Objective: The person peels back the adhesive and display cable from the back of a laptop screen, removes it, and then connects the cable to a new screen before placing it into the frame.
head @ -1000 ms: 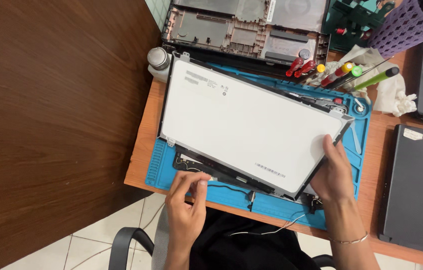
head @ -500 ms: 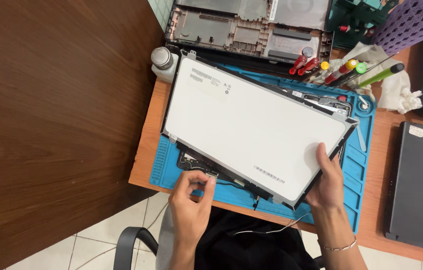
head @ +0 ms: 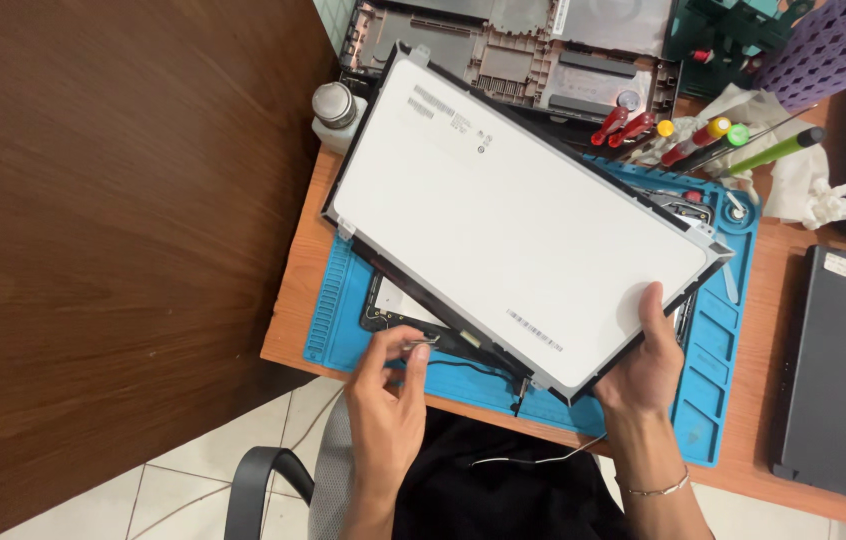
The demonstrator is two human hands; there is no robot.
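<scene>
A thin white rectangular laptop display panel (head: pixel 518 215) is held tilted above the blue silicone repair mat (head: pixel 718 375), which lies on the orange-brown wooden worktop (head: pixel 295 290). Compared with the earlier frame, the panel is seen raised higher at its near right corner, and its far left corner now reaches over the grey opened laptop base shell (head: pixel 533 45) at the worktop's far edge. The right hand (head: pixel 648 365) is closed on the panel's near right corner, thumb on the white back face, as it was before. The left hand (head: pixel 388 390) is narrowed to a pinch on a small metal tab (head: pixel 421 340) by the black frame piece (head: pixel 443 335) lying under the panel near the mat's near edge; its place is little changed. A small white bottle with a metal cap (head: pixel 335 108) stands just beside the panel's far left corner. Red, yellow and green-handled screwdrivers (head: pixel 703 140) lie near the worktop's far right, beside crumpled white tissue (head: pixel 803 185). A dark closed laptop (head: pixel 843 375) rests at the right edge.
</scene>
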